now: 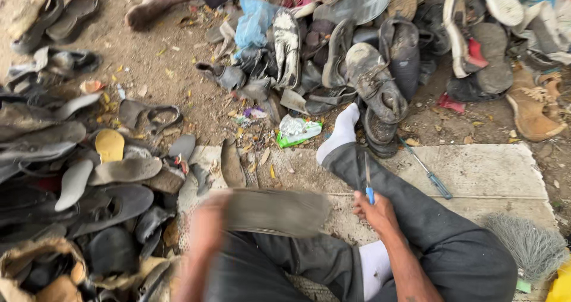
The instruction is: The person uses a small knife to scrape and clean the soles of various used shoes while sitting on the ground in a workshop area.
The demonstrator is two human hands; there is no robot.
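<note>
Left hand [205, 230], blurred, fingers wrapped round one end of a worn shoe sole [276, 211], held over the lap. Right hand [373, 210] at the sole's 3 o'clock, fingers pinching a blue-handled knife [367, 180], blade pointing to 12. Screwdriver [429, 174] on the mat [482, 171] nearby.

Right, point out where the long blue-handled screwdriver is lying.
In the head view, the blue-handled screwdriver lies on the pale woven mat, right of the person's outstretched dark trouser leg and beyond the right hand.

crumpled green-white packet [297, 129], blue bag [253, 21]
</note>
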